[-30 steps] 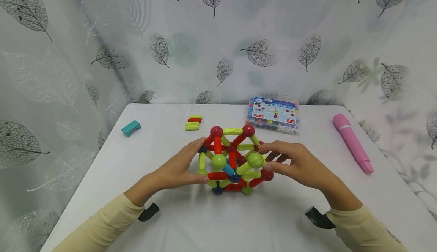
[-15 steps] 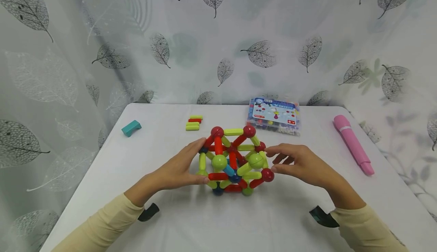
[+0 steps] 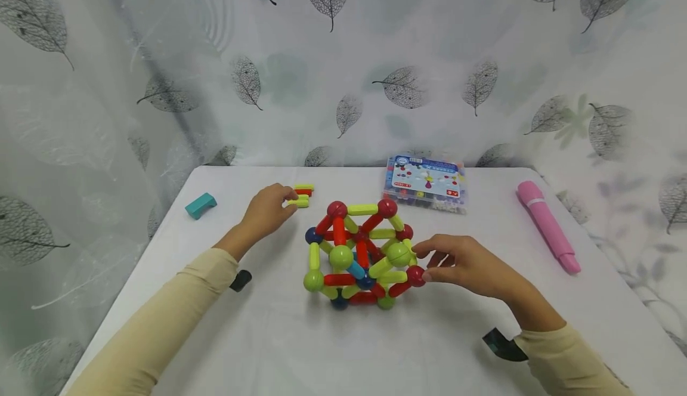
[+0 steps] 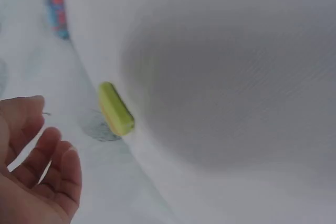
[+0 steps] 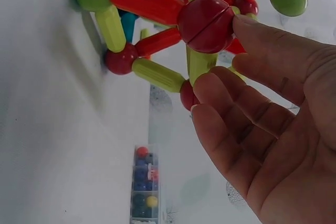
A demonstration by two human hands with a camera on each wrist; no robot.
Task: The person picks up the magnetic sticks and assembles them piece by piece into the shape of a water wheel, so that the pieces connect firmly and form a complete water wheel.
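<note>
A ball-and-stick magnetic structure (image 3: pixel 361 256) of red, yellow-green and blue pieces stands on the white table. At its right side my right hand (image 3: pixel 467 265) holds it lightly. In the right wrist view the thumb of that hand (image 5: pixel 283 98) rests on a red ball (image 5: pixel 206 24), and bent fingers lie by the yellow-green rod below. My left hand (image 3: pixel 266 211) is beside the small group of loose rods (image 3: pixel 302 197) at the table's back. In the left wrist view its fingers (image 4: pixel 65 182) are loosely bent, with nothing between them and a yellow-green rod (image 4: pixel 115 109) a short way off.
A clear case with a blue printed label (image 3: pixel 426 180) lies at the back of the table. To the right is a pink marker-like stick (image 3: pixel 548 227). A teal block (image 3: pixel 201 205) sits at the left edge. Leaf-patterned cloth (image 3: pixel 343 68) hangs behind.
My left hand has let go of the structure's left side and moved up and left to the loose rods. The right hand has come back against the structure after shifting slightly away.
</note>
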